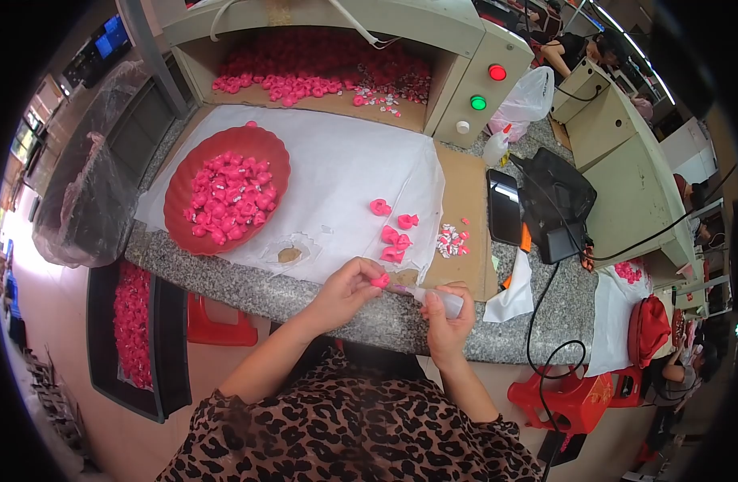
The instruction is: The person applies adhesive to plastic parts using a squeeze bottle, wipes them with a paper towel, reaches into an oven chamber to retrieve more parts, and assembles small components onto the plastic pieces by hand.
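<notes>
Between the fingertips of my left hand is a small pink molded piece. My right hand is wrapped round a translucent glue bottle, held tilted, its thin nozzle pointing left at the pink piece. Whether the tip touches the piece, I cannot tell. Just beyond my hands, several loose pink pieces lie on the white sheet. Right of them is a little heap of tiny white-and-pink parts on cardboard. A red scalloped bowl full of pink pieces stands to the left.
A beige machine at the back holds many pink pieces in its opening. To the right lie a black phone, a black bag and a cable. A dark crate of pink pieces stands below left. Red stools and other people are around.
</notes>
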`<act>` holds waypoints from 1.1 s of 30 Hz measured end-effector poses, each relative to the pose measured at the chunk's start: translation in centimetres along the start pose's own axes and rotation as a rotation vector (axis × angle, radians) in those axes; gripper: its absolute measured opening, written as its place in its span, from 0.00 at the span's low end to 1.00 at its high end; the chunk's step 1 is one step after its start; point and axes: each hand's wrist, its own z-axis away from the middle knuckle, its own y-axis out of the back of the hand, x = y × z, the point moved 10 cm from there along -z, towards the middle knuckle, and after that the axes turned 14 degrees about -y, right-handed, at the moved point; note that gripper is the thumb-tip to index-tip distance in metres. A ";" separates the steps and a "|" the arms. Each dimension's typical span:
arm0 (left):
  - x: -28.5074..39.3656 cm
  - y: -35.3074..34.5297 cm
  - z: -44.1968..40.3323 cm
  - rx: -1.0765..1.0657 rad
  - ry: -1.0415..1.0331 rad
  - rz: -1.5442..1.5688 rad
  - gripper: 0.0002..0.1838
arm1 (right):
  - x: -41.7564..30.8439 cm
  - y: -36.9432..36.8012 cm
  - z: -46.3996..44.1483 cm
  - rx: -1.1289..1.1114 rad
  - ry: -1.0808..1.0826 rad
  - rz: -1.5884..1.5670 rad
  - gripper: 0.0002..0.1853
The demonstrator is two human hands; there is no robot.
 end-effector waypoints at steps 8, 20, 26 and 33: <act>-0.2 -0.3 0.1 -0.010 0.101 0.027 0.08 | 3.6 0.0 -0.7 -0.151 -0.516 -0.661 0.14; -1.2 -1.8 0.2 0.120 0.232 0.390 0.06 | -0.3 7.9 -7.2 -0.058 -0.297 0.076 0.11; -2.2 -2.6 0.2 0.120 0.264 0.433 0.05 | -0.2 8.2 -10.9 0.037 -0.102 0.575 0.07; -1.7 -2.4 0.2 0.159 0.213 0.402 0.08 | -1.5 5.4 -12.4 0.021 0.094 0.909 0.09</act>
